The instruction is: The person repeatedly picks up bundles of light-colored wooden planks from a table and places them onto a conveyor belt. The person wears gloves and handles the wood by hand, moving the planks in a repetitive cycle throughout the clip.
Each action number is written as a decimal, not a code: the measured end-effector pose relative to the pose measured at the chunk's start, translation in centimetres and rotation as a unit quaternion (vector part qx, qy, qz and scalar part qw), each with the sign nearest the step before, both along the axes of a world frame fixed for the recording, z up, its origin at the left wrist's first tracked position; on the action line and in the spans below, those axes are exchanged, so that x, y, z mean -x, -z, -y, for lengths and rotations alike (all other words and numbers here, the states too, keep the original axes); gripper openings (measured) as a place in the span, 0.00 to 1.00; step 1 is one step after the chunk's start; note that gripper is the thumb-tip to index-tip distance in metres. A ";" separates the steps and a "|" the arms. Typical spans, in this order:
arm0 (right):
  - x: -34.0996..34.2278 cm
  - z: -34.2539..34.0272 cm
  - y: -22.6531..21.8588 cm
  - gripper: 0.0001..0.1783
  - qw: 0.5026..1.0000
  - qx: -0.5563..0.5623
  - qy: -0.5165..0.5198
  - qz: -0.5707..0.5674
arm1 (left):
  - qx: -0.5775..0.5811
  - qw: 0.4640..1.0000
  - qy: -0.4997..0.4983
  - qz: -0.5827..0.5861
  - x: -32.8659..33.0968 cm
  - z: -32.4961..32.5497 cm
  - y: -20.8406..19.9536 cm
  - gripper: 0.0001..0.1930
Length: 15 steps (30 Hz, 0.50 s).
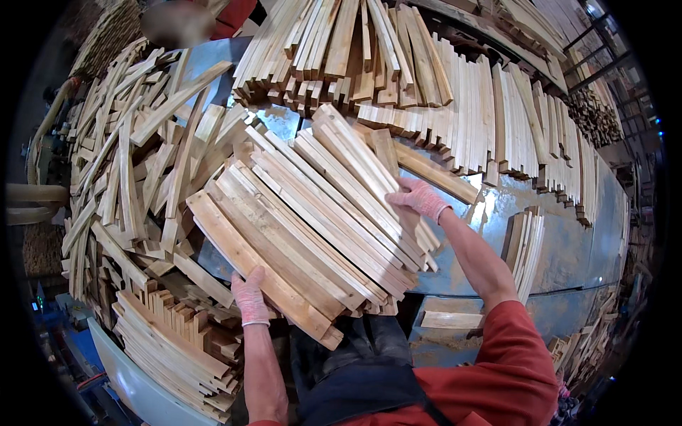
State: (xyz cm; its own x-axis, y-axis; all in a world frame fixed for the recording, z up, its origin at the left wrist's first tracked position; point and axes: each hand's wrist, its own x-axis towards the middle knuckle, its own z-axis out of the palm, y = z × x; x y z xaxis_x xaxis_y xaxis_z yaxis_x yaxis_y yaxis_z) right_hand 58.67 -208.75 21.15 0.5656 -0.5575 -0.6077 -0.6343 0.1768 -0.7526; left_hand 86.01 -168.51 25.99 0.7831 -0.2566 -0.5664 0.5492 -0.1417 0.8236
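Dark navy cloth apron [366, 397] and red fabric sleeve [518, 355] occupy the near foreground. Just beyond, the left hand [250, 295], in a pink-and-white knitted glove, grasps the near left edge of a fanned batch of pale, narrow wooden planks [305, 213], its thumb on top; the right hand [420, 199], similarly gloved, clasps the opposite side farther up. Hands are well apart, the batch clamped between them, in front of the body; fingers beneath are hidden, as is whatever supports the far ends. The step in hand appears to be gathering or carrying the planks as one layer; any shift would call for even inward pressure and both sides kept level, since the right-hand planks splay and could slip. At lower left lies a layered stack of light planks [167, 344]; right of the right forearm, a small bundle of slender pale strips [526, 245] rests on the blue-grey metal table [568, 245]. A jumbled heap of wooden pieces [142, 160] crowds the left, a brownish single plank [437, 175] lies just past the right hand, and long rows of pale boards [469, 106] block the far side.
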 end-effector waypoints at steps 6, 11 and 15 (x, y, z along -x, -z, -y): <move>-2.8 -1.8 -4.6 0.43 0.998 -0.013 -0.048 -0.039 | 0.095 0.979 -0.066 -0.166 -2.1 -4.7 6.2 0.15; -2.5 -1.8 -1.1 0.46 0.999 0.022 -0.024 0.005 | 0.131 0.973 -0.060 -0.179 -2.3 -5.0 5.5 0.15; -2.0 -1.5 0.0 0.48 0.998 -0.042 0.000 0.041 | 0.155 0.973 -0.010 -0.168 -0.3 -0.9 0.6 0.17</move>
